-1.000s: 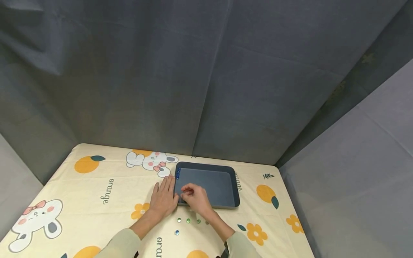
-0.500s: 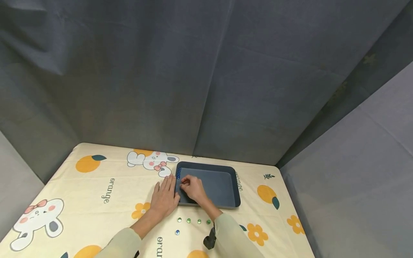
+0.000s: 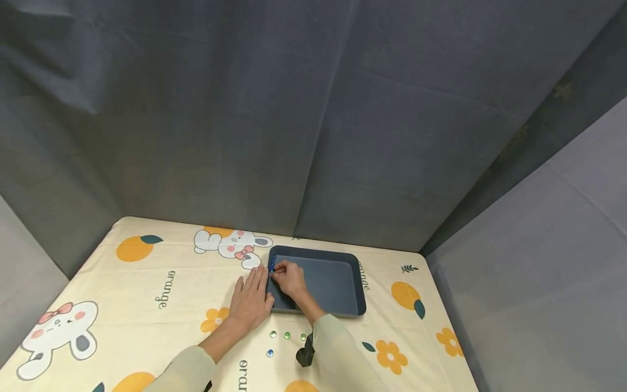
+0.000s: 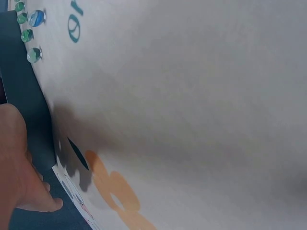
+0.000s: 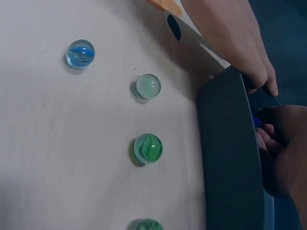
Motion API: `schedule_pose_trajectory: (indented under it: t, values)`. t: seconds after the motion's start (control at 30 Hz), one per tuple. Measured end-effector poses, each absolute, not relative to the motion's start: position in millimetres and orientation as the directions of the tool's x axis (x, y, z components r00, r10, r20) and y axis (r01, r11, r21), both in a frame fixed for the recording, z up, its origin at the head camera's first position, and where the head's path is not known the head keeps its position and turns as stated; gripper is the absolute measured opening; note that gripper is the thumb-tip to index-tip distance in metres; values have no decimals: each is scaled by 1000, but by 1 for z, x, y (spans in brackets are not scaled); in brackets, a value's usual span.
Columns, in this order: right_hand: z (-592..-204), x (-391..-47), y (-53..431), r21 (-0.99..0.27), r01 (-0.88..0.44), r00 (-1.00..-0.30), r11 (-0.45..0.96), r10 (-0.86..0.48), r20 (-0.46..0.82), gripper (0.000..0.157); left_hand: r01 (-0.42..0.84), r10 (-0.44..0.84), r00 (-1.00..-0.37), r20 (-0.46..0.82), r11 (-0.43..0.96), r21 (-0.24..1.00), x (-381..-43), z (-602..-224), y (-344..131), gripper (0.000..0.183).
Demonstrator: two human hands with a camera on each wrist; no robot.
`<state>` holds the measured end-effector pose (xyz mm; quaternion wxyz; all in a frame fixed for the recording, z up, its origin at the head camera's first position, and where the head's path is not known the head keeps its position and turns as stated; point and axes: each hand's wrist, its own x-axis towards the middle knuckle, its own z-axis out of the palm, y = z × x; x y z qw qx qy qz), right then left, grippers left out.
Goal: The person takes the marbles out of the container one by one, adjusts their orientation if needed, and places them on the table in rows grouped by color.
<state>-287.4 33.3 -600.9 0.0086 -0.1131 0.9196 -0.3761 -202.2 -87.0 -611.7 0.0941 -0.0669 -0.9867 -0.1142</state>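
Note:
A dark grey rectangular tray (image 3: 328,283) lies on the table. Along its left inner wall runs a short row of dark blue marbles (image 3: 273,261). My left hand (image 3: 250,302) rests with extended fingers against the tray's left side, thumb at the near corner. Inside the tray, my right hand (image 3: 290,279) has its thumb and fingertips brought together at the near end of the row. In the right wrist view a blue marble (image 5: 257,122) shows at those fingertips, partly hidden by the fingers and the tray wall.
In front of the tray, several greenish glass marbles (image 5: 148,148) lie in a line. Nearer the person is a clear marble with a blue swirl (image 5: 80,54). A patterned cloth (image 3: 186,321) covers the table; a grey curtain (image 3: 235,136) hangs behind.
My right hand has moved forward and slightly left inside the tray, up to the row of blue marbles. The left hand has stayed at the tray's left side.

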Motion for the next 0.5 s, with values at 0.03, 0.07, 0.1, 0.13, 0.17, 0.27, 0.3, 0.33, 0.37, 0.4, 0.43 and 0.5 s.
schedule_pose_trajectory:
  t: [0.03,0.07,0.1,0.13,0.17,0.27,0.3,0.33,0.37,0.4,0.43,0.5]
  values:
    - [-602,-288,33,-692,-201,-976,694,-205,77,16,155,112,-973,201,965,212,-202,-611,-87,64]
    - [-603,-289,32,-689,-197,-977,697,-195,82,16,158,114,-973,201,964,214,-202,-611,-87,64]
    - [-604,-290,31,-686,-195,-979,701,-186,87,16,158,115,-973,199,964,214,-202,-611,-86,64]
    - [-605,-291,30,-685,-189,-980,704,-178,88,16,158,116,-973,198,964,212,-202,-610,-86,65]
    - [-606,-291,30,-684,-184,-982,706,-169,90,15,158,116,-973,197,964,212,-202,-610,-86,65]
    - [-607,-292,28,-677,-174,-984,715,-150,95,14,156,116,-974,193,965,210,-202,-610,-87,65]
    - [-607,-292,27,-676,-173,-985,717,-145,99,13,156,115,-974,194,966,208,-202,-610,-87,64]
    - [-607,-292,27,-675,-171,-985,718,-140,101,13,156,115,-974,195,966,208,-202,-610,-87,64]
    - [-607,-292,26,-672,-169,-985,721,-135,103,12,156,115,-974,195,966,207,-202,-610,-87,64]
    - [-607,-292,26,-671,-167,-986,722,-131,104,12,157,116,-973,198,966,206,-202,-610,-87,64]
    - [-607,-292,26,-670,-163,-987,724,-126,104,12,158,117,-973,201,966,205,-202,-611,-87,64]
    - [-607,-291,25,-668,-163,-987,726,-121,110,11,159,117,-972,204,966,203,-202,-611,-87,64]
